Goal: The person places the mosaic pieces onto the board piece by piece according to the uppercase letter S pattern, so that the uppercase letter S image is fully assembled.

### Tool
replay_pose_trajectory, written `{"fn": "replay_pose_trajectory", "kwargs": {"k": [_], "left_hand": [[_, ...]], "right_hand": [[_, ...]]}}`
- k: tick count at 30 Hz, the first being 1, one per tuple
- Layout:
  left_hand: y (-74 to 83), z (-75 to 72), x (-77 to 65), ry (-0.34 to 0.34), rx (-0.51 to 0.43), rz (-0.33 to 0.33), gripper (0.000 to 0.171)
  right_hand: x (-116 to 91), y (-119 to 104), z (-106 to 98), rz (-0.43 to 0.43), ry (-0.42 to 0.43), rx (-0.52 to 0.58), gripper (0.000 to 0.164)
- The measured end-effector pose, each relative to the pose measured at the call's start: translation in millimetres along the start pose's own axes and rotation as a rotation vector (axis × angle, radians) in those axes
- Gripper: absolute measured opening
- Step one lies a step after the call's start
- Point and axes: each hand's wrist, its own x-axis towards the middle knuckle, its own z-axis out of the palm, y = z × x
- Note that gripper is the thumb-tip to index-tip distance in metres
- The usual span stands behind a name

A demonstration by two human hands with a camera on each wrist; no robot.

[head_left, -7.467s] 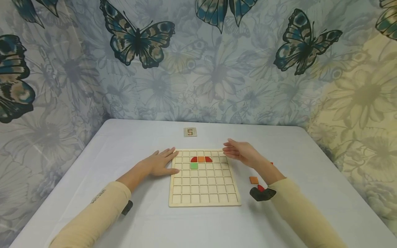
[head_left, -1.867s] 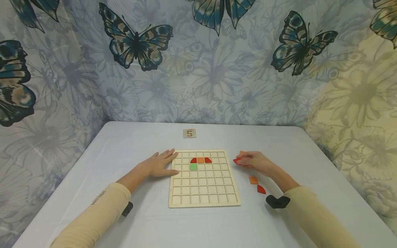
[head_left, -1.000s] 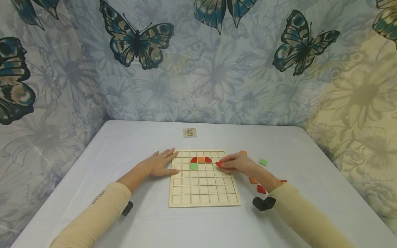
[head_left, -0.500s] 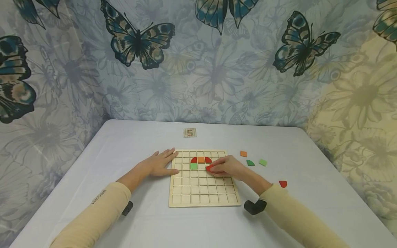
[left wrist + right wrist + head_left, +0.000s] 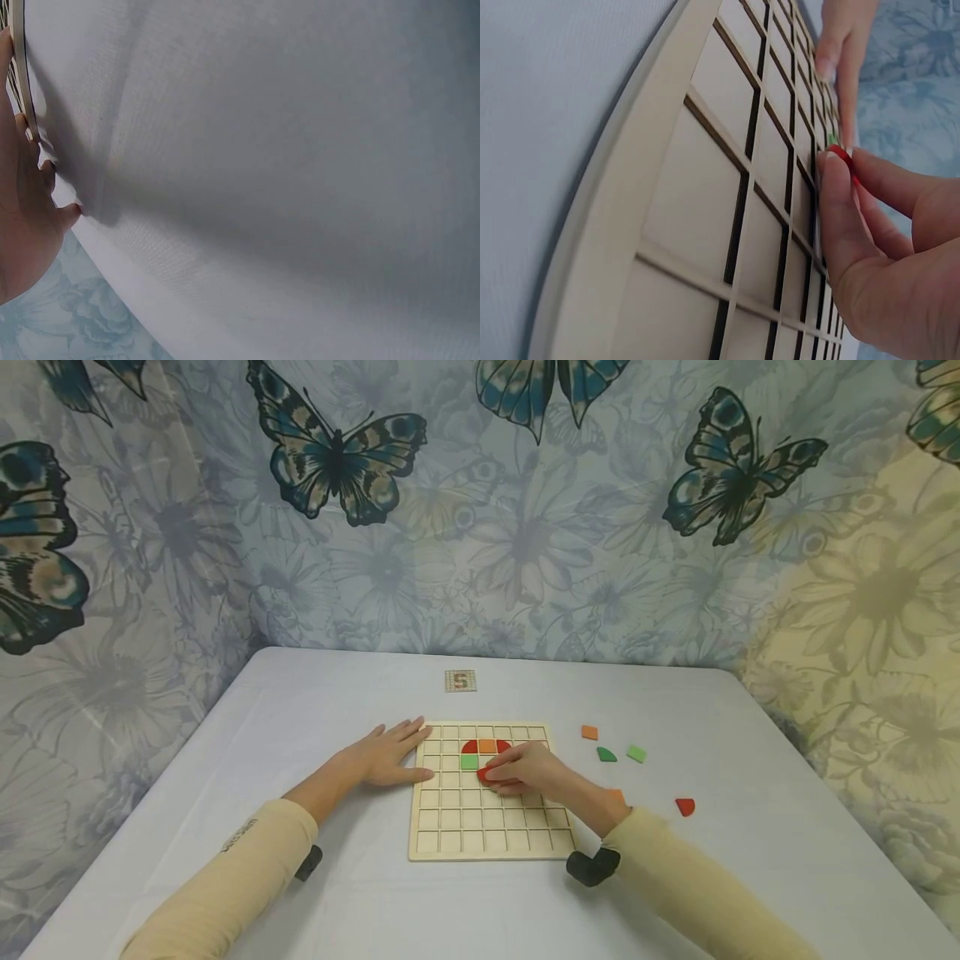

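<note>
A wooden grid board (image 5: pixel 449 842) lies on the white table. In its upper rows sit a red quarter-circle tile (image 5: pixel 469 747), an orange square tile (image 5: pixel 487 746), a second red quarter-circle tile (image 5: pixel 503 747) and a light green square tile (image 5: pixel 468 762). My right hand (image 5: pixel 534 770) pinches another red quarter-circle tile (image 5: pixel 482 776) between thumb and fingers, just below and right of the green one. The right wrist view shows this red tile (image 5: pixel 841 156) edge-on, close to the grid. My left hand (image 5: pixel 386 757) rests with spread fingers against the board's left edge.
Loose tiles lie right of the board: an orange square (image 5: pixel 590 732), a dark green quarter-circle (image 5: pixel 607 754), a light green square (image 5: pixel 637 753) and a red quarter-circle (image 5: pixel 685 807). My right wrist partly covers another orange tile (image 5: pixel 617 795). A patterned card (image 5: pixel 460 681) lies behind the board.
My right hand, empty at first near the board's upper right corner, has picked up a red quarter-circle tile from the right and carried it left over the grid. The left hand stays put.
</note>
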Motion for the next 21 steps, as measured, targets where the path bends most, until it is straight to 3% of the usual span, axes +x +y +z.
{"fn": "replay_pose_trajectory", "kwargs": {"k": [14,21], "left_hand": [[-0.1,0.7,1.7,-0.002,0.000,-0.002,0.090],[0.9,0.6,1.4,0.000,0.004,-0.002,0.089]], "right_hand": [[0.6,-9.0,19.5,0.011,0.051,-0.069,0.017],[-3.0,-12.5,22.8,-0.035,0.066,-0.106,0.013]]}}
